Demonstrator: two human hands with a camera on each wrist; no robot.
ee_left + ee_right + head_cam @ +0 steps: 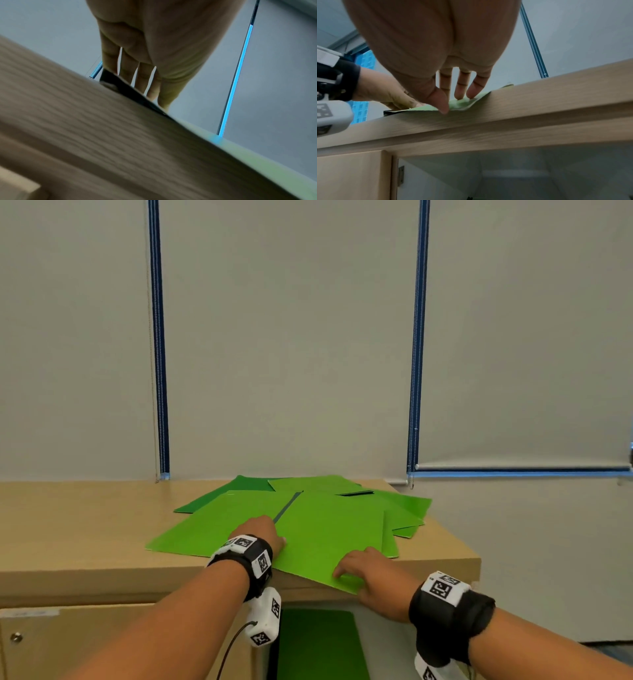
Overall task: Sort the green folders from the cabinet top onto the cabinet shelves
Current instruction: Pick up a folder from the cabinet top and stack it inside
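Note:
Several green folders (pixel 308 484) lie fanned out on the wooden cabinet top (pixel 85 525). The nearest bright green folder (pixel 325 535) has its near corner hanging over the front edge. My left hand (pixel 260 530) rests on the folders by a dark spine strip, its fingers (pixel 128 73) straight and pointing down onto a dark folder edge. My right hand (pixel 363 568) lies on that overhanging corner. In the right wrist view its fingers (pixel 458 89) are straight on the green folder (pixel 462 104), with the thumb at its front edge.
Below the top, the open cabinet bay holds a darker green folder (pixel 318 645) lying on a shelf. A closed wooden door (pixel 68 642) is to its left. Grey roller blinds (pixel 291 337) hang behind the cabinet. The cabinet top ends at the right (pixel 472 559).

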